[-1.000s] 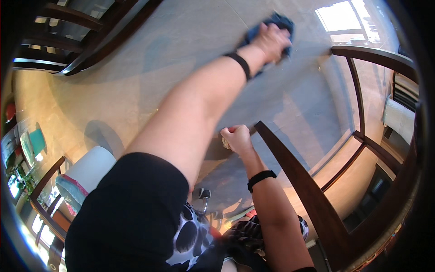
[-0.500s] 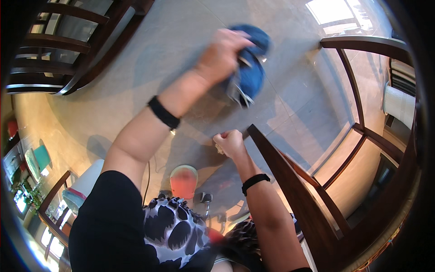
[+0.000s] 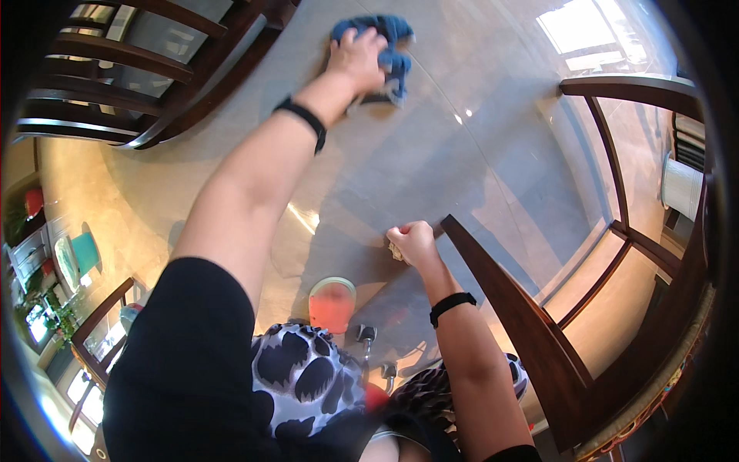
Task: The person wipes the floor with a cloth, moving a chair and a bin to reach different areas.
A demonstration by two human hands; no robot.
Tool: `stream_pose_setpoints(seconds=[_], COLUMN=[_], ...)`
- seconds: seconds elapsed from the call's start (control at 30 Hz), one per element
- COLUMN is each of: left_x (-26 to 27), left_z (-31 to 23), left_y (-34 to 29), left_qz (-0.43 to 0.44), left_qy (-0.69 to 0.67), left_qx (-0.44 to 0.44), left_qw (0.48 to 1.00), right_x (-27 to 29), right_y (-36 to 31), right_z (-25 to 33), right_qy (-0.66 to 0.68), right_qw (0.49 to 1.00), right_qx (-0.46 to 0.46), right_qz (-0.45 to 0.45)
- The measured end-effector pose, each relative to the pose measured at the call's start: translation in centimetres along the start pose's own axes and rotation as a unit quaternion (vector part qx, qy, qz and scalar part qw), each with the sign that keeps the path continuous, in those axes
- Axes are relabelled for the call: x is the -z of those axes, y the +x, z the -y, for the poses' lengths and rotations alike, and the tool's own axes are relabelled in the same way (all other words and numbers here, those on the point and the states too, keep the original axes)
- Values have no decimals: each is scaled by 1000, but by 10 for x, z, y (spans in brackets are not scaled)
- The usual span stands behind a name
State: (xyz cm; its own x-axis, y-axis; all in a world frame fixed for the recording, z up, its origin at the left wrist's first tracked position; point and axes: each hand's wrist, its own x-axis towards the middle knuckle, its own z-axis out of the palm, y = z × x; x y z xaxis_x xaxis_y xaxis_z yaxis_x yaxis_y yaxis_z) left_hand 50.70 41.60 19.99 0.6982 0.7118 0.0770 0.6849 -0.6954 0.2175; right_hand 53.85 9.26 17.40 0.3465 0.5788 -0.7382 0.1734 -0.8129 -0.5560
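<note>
My left hand (image 3: 359,61) reaches far forward with its arm stretched out. Its fingers press and grip a bunched blue cloth (image 3: 392,31), which lies on the glossy grey floor (image 3: 454,146). The cloth is slightly blurred. Nearer to me, my right hand (image 3: 416,242) is closed in a fist beside the foot of a dark wooden chair leg (image 3: 493,296). A small crumpled beige thing (image 3: 396,251) shows at the edge of that fist; its kind I cannot make out. Each wrist has a black band.
A slatted dark wooden chair (image 3: 123,55) stands at the far left. On the right another wooden chair (image 3: 616,165) rises close to my right arm. An orange-red slipper-shaped thing (image 3: 332,306) lies near my knees. A white cylindrical container (image 3: 682,187) is at the right edge.
My left hand has moved the blue cloth farther away and to the left over the floor. My right hand keeps its closed fist by the chair leg; the view has shifted slightly.
</note>
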Motion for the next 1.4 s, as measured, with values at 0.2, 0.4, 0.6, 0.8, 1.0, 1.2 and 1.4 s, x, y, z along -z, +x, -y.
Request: stream_pose_setpoints(seconds=[0.2, 0.4, 0.6, 0.8, 1.0, 1.2, 1.4], left_x=[0, 8, -2, 2, 1, -26, 3], left_z=[-12, 3, 10, 4, -3, 0, -106], left_y=[-100, 18, 58, -24, -107, 0, 79], left_qz=[17, 56, 62, 105, 74, -45, 89], left_qy=[-15, 11, 31, -17, -51, -24, -38], left_qx=[-25, 68, 67, -14, -30, 89, 76], left_qw=[999, 996, 995, 994, 995, 995, 992], right_x=[0, -2, 0, 6, 2, -1, 9], right_y=[-1, 1, 4, 1, -2, 3, -1], right_z=[4, 0, -4, -3, 0, 0, -6], right_qy=[-39, -24, -39, -31, -33, -27, -31], right_qw=[999, 1000, 999, 999, 999, 999, 999], right_qx=[16, -7, 0, -8, -1, 16, -4], right_qz=[5, 14, 8, 18, 21, 6, -8])
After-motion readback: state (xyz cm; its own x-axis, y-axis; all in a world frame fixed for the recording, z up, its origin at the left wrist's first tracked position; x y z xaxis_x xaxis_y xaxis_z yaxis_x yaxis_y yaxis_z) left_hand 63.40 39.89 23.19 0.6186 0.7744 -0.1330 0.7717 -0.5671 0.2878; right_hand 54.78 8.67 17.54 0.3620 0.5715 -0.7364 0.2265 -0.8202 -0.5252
